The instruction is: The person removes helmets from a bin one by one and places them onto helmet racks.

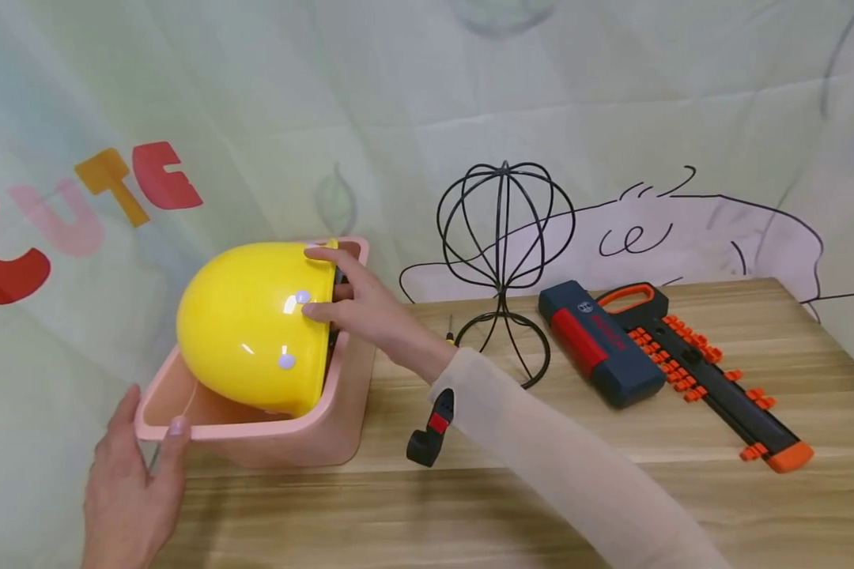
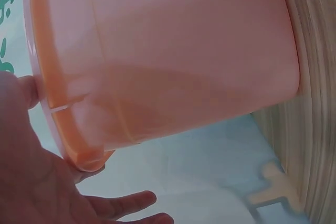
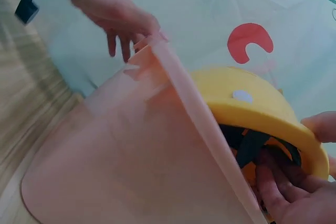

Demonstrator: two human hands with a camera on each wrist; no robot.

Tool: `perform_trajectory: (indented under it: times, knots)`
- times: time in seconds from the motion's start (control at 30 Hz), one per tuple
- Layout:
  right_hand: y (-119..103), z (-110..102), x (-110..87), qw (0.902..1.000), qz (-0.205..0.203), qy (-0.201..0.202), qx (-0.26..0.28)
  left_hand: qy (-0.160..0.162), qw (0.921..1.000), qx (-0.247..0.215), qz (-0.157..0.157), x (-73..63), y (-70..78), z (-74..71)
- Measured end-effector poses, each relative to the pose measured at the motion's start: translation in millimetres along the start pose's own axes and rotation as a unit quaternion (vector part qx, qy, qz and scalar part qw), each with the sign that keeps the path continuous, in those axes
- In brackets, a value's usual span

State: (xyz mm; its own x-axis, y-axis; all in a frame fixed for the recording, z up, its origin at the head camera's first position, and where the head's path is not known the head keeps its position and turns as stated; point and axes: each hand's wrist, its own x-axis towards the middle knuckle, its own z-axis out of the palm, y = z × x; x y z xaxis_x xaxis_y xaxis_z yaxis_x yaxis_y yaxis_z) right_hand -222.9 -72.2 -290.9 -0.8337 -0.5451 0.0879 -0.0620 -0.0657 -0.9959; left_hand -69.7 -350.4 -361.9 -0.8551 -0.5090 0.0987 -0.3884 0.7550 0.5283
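Note:
A yellow hard hat (image 1: 249, 316) lies on its side in the mouth of a pink bin (image 1: 285, 444), its open underside facing right. My right hand (image 1: 373, 316) grips the hat by its brim, some fingers reaching inside and others on the outer shell. Dark straps (image 3: 252, 148) show inside the hat in the right wrist view. At the bin's near left corner, my left hand (image 1: 131, 482) pinches the rim, thumb on top. In the left wrist view the other fingers (image 2: 126, 203) of that hand stretch out beside the bin.
Right of the bin stands a black wire stand (image 1: 501, 288), with a small screwdriver (image 1: 450, 332) by its base. A dark blue and red case (image 1: 601, 344) lies beside a black rack (image 1: 719, 379) with orange clips. A printed curtain (image 1: 398, 95) hangs behind the wooden table (image 1: 470, 506).

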Motion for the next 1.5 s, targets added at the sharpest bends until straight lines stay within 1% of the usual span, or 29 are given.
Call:
perform_trajectory:
  times: [0.1, 0.23, 0.4, 0.5, 0.67, 0.8, 0.87, 0.93, 1.03, 1.13, 1.23, 1.37, 1.5]
  knots:
    - [-0.8, 1.9, 4.5, 0.9991, 0.018, -0.007, 0.036, 0.0, 1.0, 0.003, -0.004, -0.6, 1.4, 1.4]
    - [1.3, 5.7, 7.4, 0.9965, 0.037, 0.003, 0.075, -0.009, 0.9998, 0.007, -0.014, -1.0, 1.4, 3.5]
    - [4.9, 15.3, 6.3, 0.9935, 0.047, 0.034, 0.098, -0.008, 0.9994, 0.025, -0.022, 0.8, -1.1, 2.2]
    - [5.8, 21.1, 4.3, 0.9913, 0.048, 0.056, 0.109, -0.011, 0.9989, 0.035, -0.031, 2.2, -2.2, 1.2]
    - [5.3, 27.3, 3.4, 0.9842, 0.053, 0.091, 0.142, -0.015, 0.9986, 0.037, -0.034, 2.9, -1.9, -0.4]
    - [3.4, 29.2, 3.3, 0.9784, 0.05, 0.102, 0.172, -0.023, 0.9982, 0.036, -0.043, 2.9, -0.8, -1.2]
    - [1.3, 28.3, 2.2, 0.9748, 0.039, 0.102, 0.195, -0.027, 0.9979, 0.033, -0.05, 3.2, -1.0, -1.7]
    - [-2.1, 25.4, -0.2, 0.9709, 0.019, 0.098, 0.218, -0.03, 0.9977, 0.03, -0.054, 3.5, -2.5, -2.1]
    - [-12.3, 18.0, -8.6, 0.9623, -0.013, 0.08, 0.26, -0.024, 0.9984, 0.023, -0.047, 4.1, -5.6, -1.8]
    - [-28.1, 7.8, -20.6, 0.9527, -0.037, 0.056, 0.296, -0.02, 0.9988, 0.018, -0.04, 5.8, -8.1, -0.3]
    - [-47.0, -3.6, -33.9, 0.9419, -0.056, 0.039, 0.329, -0.017, 0.9988, 0.015, -0.043, 7.5, -8.7, 0.6]
    - [-67.4, -20.3, -50.9, 0.9316, -0.093, 0.021, 0.351, -0.018, 0.9983, 0.012, -0.054, 7.1, -7.1, 0.9]
    - [-80.6, -38.3, -66.7, 0.9248, -0.126, 0.006, 0.359, -0.012, 0.9985, 0.011, -0.053, 5.1, -5.2, 2.1]
